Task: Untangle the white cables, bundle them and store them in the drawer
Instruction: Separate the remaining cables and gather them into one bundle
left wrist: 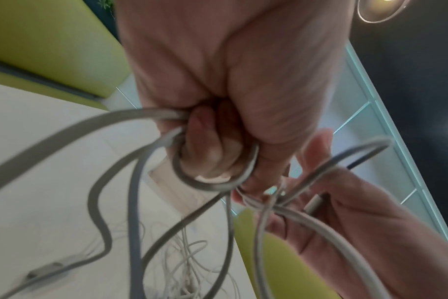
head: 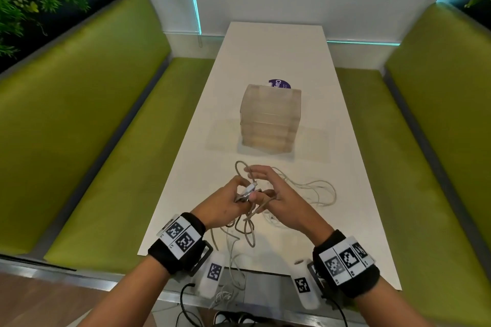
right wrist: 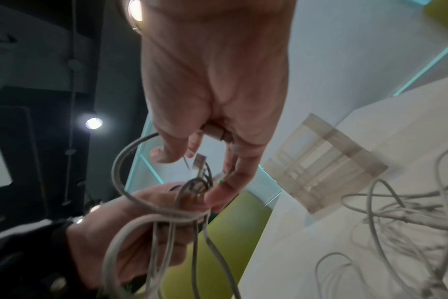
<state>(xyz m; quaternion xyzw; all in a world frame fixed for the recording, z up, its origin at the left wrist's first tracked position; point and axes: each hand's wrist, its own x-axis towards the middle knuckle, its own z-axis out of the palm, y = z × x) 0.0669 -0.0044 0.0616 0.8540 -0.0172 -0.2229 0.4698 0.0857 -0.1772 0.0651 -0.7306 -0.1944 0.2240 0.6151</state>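
Observation:
Several tangled white cables [head: 248, 216] hang between my two hands above the near end of the white table [head: 268, 56]. My left hand [head: 240, 191] grips a bunch of loops in its curled fingers [left wrist: 212, 153]. My right hand [head: 261, 183] sits just to its right with mostly straight fingers, and a plug [right wrist: 216, 133] is pinched between them near the palm. More cable [head: 318, 191] lies loose on the table to the right. The translucent drawer unit [head: 271, 119] stands behind the hands, and all its drawers look closed.
Some cable strands [head: 231, 271] trail over the table's front edge. A purple round sticker [head: 280, 84] shows behind the drawer unit. Green benches [head: 79, 119] flank the table on both sides. A white wall closes the far end.

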